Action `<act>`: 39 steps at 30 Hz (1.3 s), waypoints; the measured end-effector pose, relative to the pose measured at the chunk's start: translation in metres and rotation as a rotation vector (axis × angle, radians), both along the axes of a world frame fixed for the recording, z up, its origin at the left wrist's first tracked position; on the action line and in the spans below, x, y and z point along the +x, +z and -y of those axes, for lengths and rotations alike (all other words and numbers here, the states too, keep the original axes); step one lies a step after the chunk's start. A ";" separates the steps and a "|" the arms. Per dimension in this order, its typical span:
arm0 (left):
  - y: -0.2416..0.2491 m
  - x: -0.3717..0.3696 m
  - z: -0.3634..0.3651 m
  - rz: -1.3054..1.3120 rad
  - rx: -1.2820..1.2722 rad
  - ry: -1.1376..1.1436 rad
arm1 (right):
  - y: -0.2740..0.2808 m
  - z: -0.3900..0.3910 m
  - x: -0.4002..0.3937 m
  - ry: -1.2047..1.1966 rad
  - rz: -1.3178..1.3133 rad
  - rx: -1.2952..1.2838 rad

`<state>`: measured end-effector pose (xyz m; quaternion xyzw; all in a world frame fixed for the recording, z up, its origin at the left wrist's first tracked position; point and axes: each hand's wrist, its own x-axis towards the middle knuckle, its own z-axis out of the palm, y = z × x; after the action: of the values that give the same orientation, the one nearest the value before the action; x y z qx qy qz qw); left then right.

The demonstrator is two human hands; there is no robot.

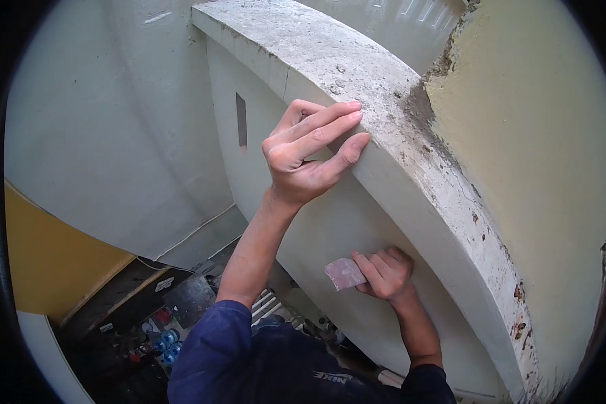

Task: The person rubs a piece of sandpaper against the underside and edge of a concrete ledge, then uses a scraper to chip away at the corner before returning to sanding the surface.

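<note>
My left hand (314, 147) rests on the front edge of the white ledge (276, 40), its fingers stretched out and holding nothing. The ledge top is chipped and dusty near my fingertips. Lower down, my right hand (387, 273) is closed on a folded piece of dusty pink sandpaper (344, 274). The hand and sandpaper are close against the smooth pale wall panel (316, 229) under the ledge. Whether the sandpaper wraps a block cannot be seen.
A rough, broken edge runs down the cream wall (532, 135) at right. A narrow slot (241, 120) is cut in the panel. Far below lie blue-tinted plastic bottles (168, 345), a grey board (188, 299) and clutter. A thin cable (195, 231) hangs along the left wall.
</note>
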<state>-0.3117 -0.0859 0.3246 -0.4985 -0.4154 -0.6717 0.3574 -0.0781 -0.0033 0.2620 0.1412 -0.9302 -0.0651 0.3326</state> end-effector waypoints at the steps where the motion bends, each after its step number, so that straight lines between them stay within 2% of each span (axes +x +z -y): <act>1: 0.001 0.001 -0.001 -0.002 0.004 0.002 | 0.000 0.001 0.000 -0.001 0.000 -0.007; 16: 0.004 0.003 -0.003 0.057 0.039 0.014 | -0.004 -0.001 0.002 -0.016 0.001 0.011; 27: 0.008 0.004 -0.009 -0.002 0.116 0.246 | -0.004 -0.001 0.004 -0.019 -0.011 0.017; 30: 0.008 0.008 -0.005 0.074 0.042 0.121 | -0.005 -0.002 0.003 -0.005 -0.021 -0.003; 33: 0.003 0.006 -0.004 0.018 0.050 0.072 | -0.005 -0.003 0.003 0.004 -0.025 -0.001; 39: 0.003 0.004 -0.006 0.007 0.080 0.133 | -0.002 -0.001 0.002 0.018 -0.038 -0.018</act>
<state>-0.3077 -0.0802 0.3273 -0.4528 -0.4218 -0.6642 0.4194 -0.0762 -0.0025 0.2601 0.1455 -0.9229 -0.0564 0.3521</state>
